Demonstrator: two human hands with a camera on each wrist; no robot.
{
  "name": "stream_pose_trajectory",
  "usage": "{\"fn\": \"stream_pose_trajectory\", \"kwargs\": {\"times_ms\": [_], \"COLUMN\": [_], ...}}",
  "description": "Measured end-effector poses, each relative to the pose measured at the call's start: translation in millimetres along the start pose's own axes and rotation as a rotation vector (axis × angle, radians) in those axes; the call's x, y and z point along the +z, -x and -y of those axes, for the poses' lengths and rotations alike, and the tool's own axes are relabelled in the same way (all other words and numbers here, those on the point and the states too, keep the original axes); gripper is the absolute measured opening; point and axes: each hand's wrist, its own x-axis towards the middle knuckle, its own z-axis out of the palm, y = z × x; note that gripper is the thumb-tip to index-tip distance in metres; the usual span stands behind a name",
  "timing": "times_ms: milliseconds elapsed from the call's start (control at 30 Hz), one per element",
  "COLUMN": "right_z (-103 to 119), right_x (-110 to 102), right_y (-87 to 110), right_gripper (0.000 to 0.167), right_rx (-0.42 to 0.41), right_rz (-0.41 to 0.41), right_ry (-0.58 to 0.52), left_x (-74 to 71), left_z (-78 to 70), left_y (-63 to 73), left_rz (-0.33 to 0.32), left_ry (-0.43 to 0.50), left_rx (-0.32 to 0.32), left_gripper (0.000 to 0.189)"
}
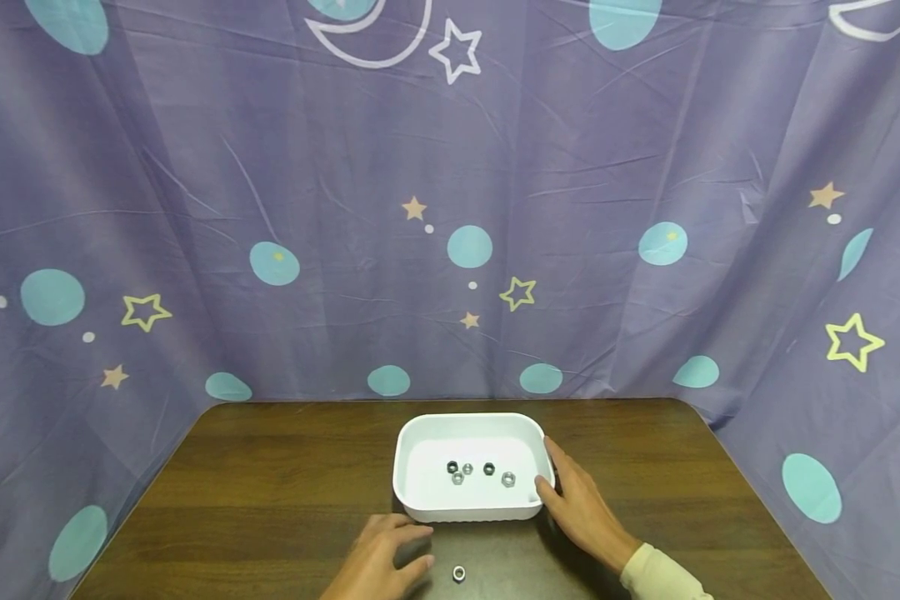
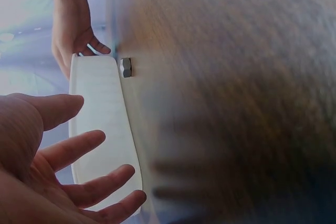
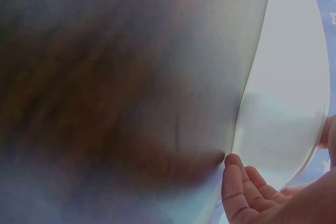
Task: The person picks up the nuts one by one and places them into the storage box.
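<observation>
A white plastic tray (image 1: 471,513) sits on the table, holding several hex nuts, some silver, some dark; one silver nut (image 1: 508,479) lies toward its right side. My right hand (image 1: 581,504) holds the tray's right end, the thumb over the rim and the fingers along the outside wall. Just off the tray's front left corner is my left hand (image 1: 381,554), its fingers spread and nothing held. On the table in front of the tray, to the right of my left hand, lies a single hex nut (image 1: 459,573), also visible in the left wrist view (image 2: 126,67).
The brown wooden table (image 1: 270,475) has rounded far corners. Behind it and along both sides hangs a purple curtain (image 1: 360,317) printed with stars, moons and blue dots.
</observation>
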Motion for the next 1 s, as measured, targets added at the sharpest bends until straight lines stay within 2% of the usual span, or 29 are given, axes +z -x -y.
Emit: {"fn": "stream_pose_trajectory", "kwargs": {"times_ms": [133, 300, 533, 767, 1000], "right_z": [-0.9, -0.7, -0.5, -0.6, -0.7], "right_x": [-0.1, -0.6, -0.7, -0.9, -1.3], "right_y": [-0.1, -0.5, -1.4, -1.0, -1.2], "right_gripper": [0.069, 0.069, 0.069, 0.069, 0.069], "right_rx": [-0.001, 0.005, 0.007, 0.007, 0.002], "right_rz": [-0.001, 0.003, 0.004, 0.006, 0.007], "right_ry": [-0.004, -0.011, -0.014, -0.011, -0.01], "left_x": [0.7, 2.4, 9.7, 14.9, 22.0], "left_z": [-2.3, -3.1, -3.6, -7.6, -9.9], "left_y": [-0.8, -4.0, -3.3, -6.9, -6.4], "left_rz": [0.018, 0.074, 0.054, 0.075, 0.079], "left_ry": [0.007, 0.032, -0.035, 0.008, -0.069], "left_rx": [-0.003, -0.028, 0.025, -0.007, 0.001], "left_gripper": [0.035, 0.037, 0.039, 0.042, 0.043]}}
